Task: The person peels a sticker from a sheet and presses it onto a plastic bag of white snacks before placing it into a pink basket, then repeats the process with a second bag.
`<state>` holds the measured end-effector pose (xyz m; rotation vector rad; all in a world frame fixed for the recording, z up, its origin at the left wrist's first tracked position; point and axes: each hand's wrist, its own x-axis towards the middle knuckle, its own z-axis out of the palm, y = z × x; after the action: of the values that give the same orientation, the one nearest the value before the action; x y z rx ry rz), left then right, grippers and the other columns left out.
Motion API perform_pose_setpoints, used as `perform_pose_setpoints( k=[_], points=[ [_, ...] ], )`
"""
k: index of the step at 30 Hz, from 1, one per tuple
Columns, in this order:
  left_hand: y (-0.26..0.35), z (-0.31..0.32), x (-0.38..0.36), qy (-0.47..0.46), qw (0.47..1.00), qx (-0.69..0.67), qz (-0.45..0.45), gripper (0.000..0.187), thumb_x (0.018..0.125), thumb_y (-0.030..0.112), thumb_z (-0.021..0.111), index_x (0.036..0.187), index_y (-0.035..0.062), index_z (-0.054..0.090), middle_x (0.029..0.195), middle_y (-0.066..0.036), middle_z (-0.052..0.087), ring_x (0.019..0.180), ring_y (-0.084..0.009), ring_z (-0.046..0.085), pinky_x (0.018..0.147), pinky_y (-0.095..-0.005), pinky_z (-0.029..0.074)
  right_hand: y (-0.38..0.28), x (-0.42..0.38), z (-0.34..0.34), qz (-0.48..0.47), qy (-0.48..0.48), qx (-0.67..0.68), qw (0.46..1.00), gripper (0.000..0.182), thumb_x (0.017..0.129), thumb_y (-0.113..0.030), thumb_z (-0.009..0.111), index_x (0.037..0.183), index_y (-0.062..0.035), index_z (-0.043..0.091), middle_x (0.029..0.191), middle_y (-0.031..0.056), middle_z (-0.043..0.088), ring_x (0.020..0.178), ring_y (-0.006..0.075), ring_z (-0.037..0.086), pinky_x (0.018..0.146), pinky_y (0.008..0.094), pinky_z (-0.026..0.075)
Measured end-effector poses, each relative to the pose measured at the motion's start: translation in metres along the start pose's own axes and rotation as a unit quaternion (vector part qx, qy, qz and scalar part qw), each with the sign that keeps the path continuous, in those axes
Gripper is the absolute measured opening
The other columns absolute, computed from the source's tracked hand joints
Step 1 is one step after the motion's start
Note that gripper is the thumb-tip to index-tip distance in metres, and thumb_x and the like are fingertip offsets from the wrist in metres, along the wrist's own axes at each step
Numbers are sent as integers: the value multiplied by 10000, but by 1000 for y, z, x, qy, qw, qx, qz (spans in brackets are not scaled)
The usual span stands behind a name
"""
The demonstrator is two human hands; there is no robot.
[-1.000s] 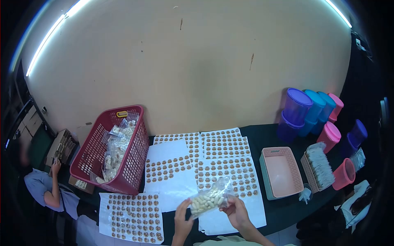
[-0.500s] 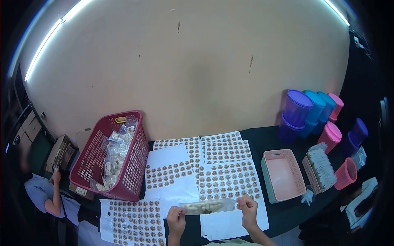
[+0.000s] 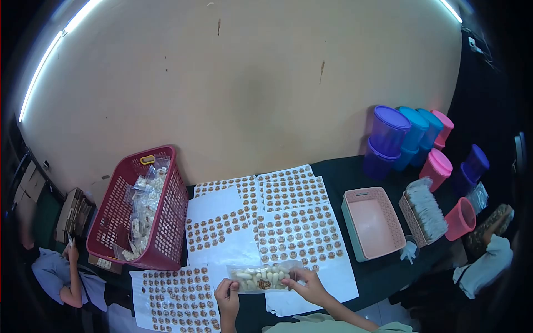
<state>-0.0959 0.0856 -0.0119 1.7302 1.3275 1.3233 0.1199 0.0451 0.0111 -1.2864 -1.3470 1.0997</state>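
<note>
A clear plastic bag of pale, oblong pieces stretches between my two hands, with a round brown sticker near its lower middle. My left hand grips the bag's left end, thumb in front. At the other end, my right hand has its fingers behind the bag and its thumb on the front, right of the sticker. Beneath and behind lie white sticker sheets printed with rows of round brown stickers. Another sticker sheet lies by my left hand.
A maroon basket with filled bags stands left. On the right are a pink tray, a basket of packets, a pink cup and lidded purple containers. People sit at left and right.
The bag has turned so its sticker faces me more fully. My right hand has moved inward and left, its thumb now on the bag's front. The view has shifted slightly.
</note>
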Motion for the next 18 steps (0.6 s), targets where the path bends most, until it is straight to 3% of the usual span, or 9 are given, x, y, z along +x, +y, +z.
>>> perform_pose_setpoints(
  k=[7, 13, 18],
  points=[
    [7, -18, 5, 16, 1000, 4, 10, 222, 814, 140, 525, 687, -43, 513, 562, -68, 449, 514, -128, 414, 478, -242, 314, -12, -9, 18, 32, -1, 33, 999, 261, 790, -259, 593, 803, 1, 579, 626, 40, 562, 565, 77, 513, 531, 221, 399],
    [-35, -45, 1, 65, 998, 12, -5, 297, 841, 198, 511, 656, -29, 459, 584, -30, 415, 553, -95, 378, 506, -235, 304, 1, 28, 50, 24, -42, 14, 999, 301, 803, -307, 567, 765, -8, 564, 583, 35, 529, 543, 79, 488, 514, 230, 381],
    [-69, -69, -2, 98, 984, -91, -121, 244, 845, 144, 511, 674, -27, 480, 620, 18, 432, 580, -41, 366, 505, -190, 298, -5, 54, 83, 0, -141, -42, 989, 335, 813, -340, 545, 723, -17, 530, 546, 30, 462, 515, 92, 405, 495, 246, 344]
  ],
)
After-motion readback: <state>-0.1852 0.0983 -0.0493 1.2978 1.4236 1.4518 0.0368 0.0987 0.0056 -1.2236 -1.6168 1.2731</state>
